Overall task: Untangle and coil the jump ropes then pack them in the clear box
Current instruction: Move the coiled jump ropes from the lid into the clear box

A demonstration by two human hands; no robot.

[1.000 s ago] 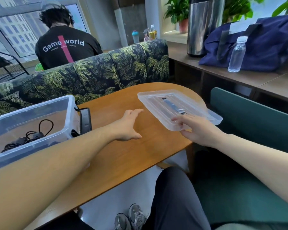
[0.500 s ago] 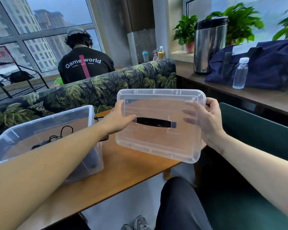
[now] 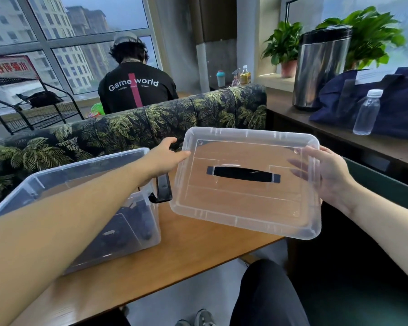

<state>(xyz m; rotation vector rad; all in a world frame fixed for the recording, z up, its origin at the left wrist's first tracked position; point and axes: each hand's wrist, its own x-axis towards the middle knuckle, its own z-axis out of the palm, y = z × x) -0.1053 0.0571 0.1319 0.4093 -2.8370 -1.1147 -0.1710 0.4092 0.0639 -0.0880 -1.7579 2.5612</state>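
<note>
Clear rect. lid now nearer box

Lid held above table, R of box.

soft overcast daylight, comes in thru the big windows at back left & right; room evenly lit, not dim. shadows faint, only a soft one under the clear box on the table. mild glare streaks on the steel bin and pale sheen on the clear lid. wide-angle lens bends window frames & stretches the forearms near edges. hazy outside, slightly washed out. focus mostly sharp, slight softness at corners.
</note>
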